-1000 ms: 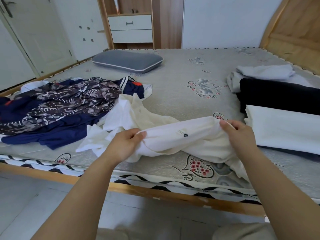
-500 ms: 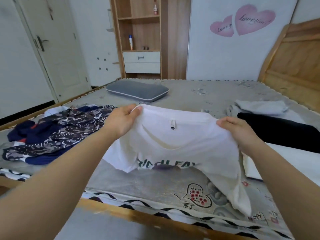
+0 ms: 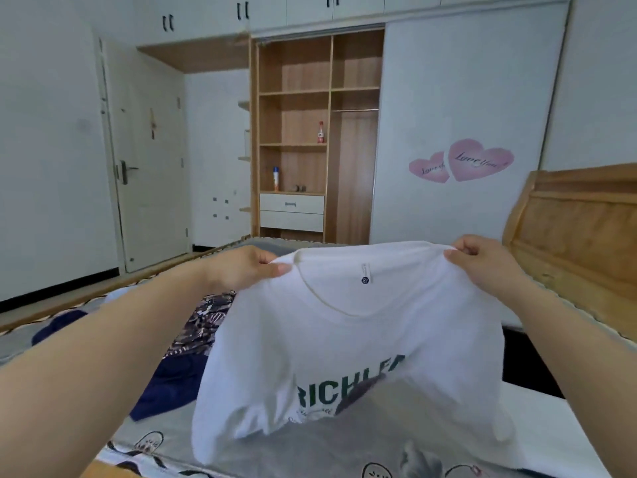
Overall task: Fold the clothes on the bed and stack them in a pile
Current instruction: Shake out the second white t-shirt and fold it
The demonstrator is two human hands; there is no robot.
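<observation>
While our left hand [image 3: 246,270] and right hand [image 3: 482,263] each pinch a shoulder, we hold the white T-shirt [image 3: 351,353] spread between them, hanging above the bed [image 3: 344,450]; dark clothes [image 3: 179,370] lie below the left hand.

White T-shirt [image 3: 351,343] held up, screening mid-bed, heaped dark clothes [image 3: 179,367] left, black garment [image 3: 527,360] right, bare mattress [image 3: 344,453] strip below.

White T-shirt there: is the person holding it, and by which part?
Yes. The white T-shirt is held up by its shoulders: the left hand pinches one shoulder beside the collar, and the right hand pinches the other.
</observation>
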